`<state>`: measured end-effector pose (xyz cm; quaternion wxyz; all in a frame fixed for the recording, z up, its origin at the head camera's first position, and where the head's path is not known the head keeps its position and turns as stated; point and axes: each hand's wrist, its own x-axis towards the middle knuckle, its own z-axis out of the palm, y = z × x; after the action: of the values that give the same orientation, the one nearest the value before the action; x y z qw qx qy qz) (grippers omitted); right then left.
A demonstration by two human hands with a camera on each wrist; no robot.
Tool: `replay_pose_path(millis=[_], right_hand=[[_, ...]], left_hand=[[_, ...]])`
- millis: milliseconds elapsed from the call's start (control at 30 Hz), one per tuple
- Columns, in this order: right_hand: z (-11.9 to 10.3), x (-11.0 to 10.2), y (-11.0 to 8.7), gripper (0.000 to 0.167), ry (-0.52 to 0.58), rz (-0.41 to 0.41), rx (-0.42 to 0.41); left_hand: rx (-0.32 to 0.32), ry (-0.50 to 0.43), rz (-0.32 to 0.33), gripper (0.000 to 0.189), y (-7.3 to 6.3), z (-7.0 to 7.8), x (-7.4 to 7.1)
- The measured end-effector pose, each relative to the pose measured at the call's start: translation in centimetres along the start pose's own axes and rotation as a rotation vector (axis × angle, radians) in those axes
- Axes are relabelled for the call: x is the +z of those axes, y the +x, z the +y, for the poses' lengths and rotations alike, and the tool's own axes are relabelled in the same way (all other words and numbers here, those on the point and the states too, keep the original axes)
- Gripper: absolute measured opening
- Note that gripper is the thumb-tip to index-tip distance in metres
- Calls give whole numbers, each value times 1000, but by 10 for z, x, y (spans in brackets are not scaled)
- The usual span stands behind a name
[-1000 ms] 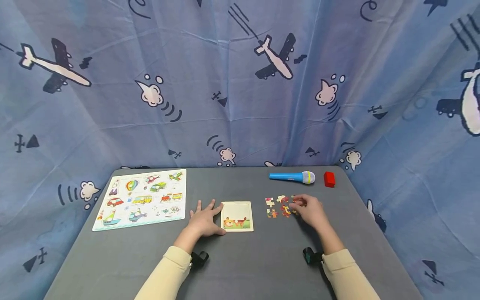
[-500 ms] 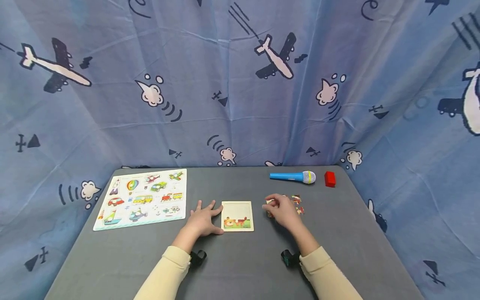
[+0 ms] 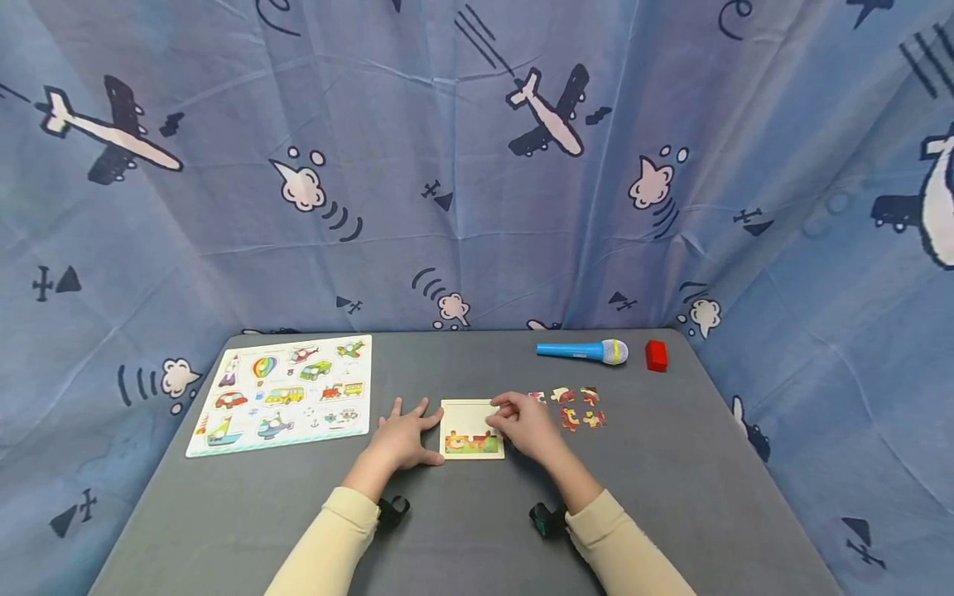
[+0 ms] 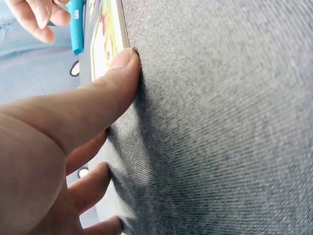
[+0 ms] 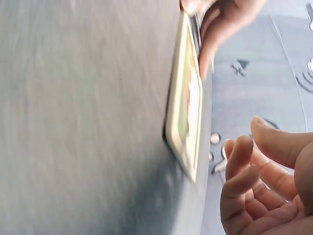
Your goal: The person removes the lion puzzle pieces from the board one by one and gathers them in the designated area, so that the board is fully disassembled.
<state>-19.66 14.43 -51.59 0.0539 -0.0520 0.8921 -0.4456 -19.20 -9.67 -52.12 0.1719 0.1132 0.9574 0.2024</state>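
Note:
In the head view, a square puzzle tray lies mid-table, its bottom row filled with a picture. My left hand is spread flat beside it, the thumb touching its near left edge in the left wrist view. My right hand hovers at the tray's right edge. In the right wrist view its fingers are loosely curled, with a gap to the thumb and no piece seen between them. Several loose puzzle pieces lie right of that hand, which partly covers one.
A large picture board with vehicles lies at the left. Toward the back right are a blue toy microphone and a red block. A blue curtain with airplanes stands behind the grey table.
My right hand has moved left, from over the loose puzzle pieces to the tray's right edge, uncovering the pieces on the right. My left hand has stayed in place.

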Motion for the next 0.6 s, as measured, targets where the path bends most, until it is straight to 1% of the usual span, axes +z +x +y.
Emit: replay_pose_path(millis=[100, 267, 400, 600], right_hand=[[-4, 12, -1, 27, -3, -25, -20], [-8, 30, 0, 25, -69, -54, -55], [-11, 41, 1, 25, -98, -91, -48], [-17, 52, 1, 27, -160, -127, -74]], left_hand=[[-4, 4, 1, 85, 0, 0, 0], [1, 12, 13, 84, 0, 0, 0], [12, 23, 16, 83, -1, 0, 1], [20, 25, 12, 82, -3, 0, -1]])
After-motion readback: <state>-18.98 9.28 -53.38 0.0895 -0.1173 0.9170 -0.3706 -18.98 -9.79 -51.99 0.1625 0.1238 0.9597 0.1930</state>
